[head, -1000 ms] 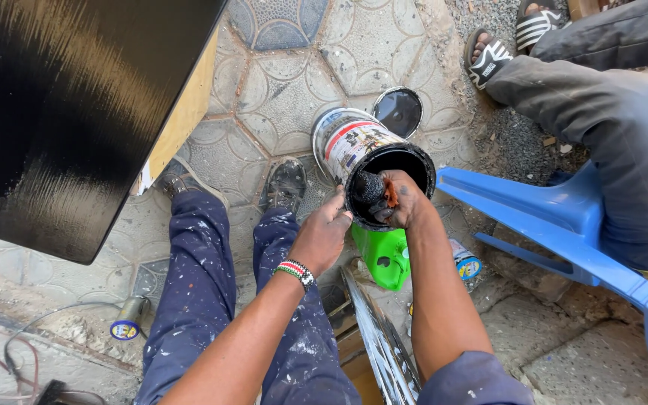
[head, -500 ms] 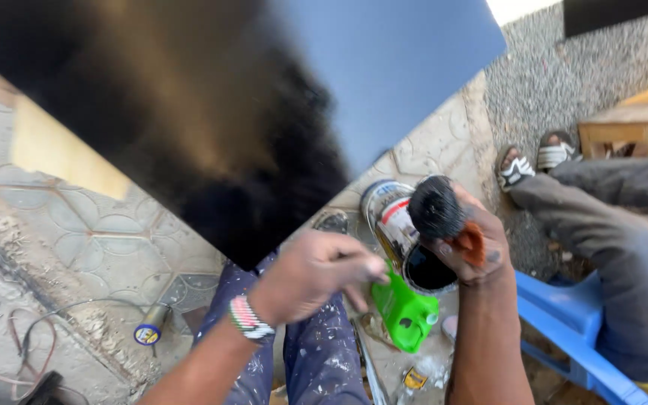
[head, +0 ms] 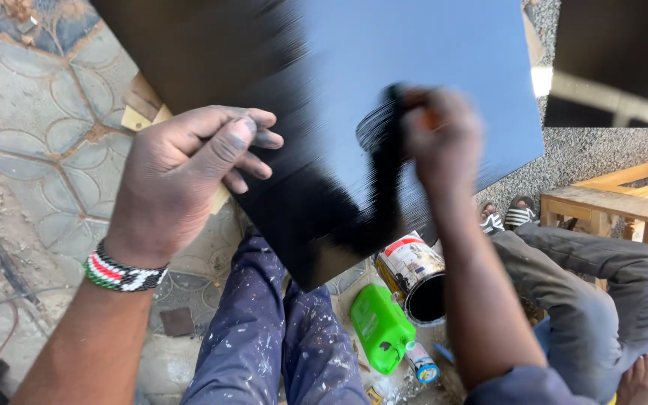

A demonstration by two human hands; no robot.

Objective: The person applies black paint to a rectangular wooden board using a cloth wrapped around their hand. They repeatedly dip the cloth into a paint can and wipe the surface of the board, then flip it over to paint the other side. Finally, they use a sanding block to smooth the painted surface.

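My right hand (head: 444, 139) grips a paintbrush (head: 388, 142) with black bristles and an orange handle, pressed against a glossy black painted board (head: 384, 52) in front of me. The hand and brush are motion-blurred. My left hand (head: 181, 176), wearing a beaded wristband, hovers at the board's left edge with fingers loosely curled and nothing in them. Below, an open paint can (head: 418, 277) with black paint stands on the ground beside my paint-spattered blue trousers (head: 264, 337).
A green plastic jug (head: 381, 326) and a small tin (head: 421, 364) lie by the can. Another person in grey trousers (head: 586, 292) and sandals sits at the right. Wooden furniture frames (head: 616, 199) stand at the far right. Patterned paving (head: 31, 112) lies on the left.
My right hand lifted the loaded brush out of the paint can and up onto the black board. My left hand left the can's rim and rose to the board's left edge.
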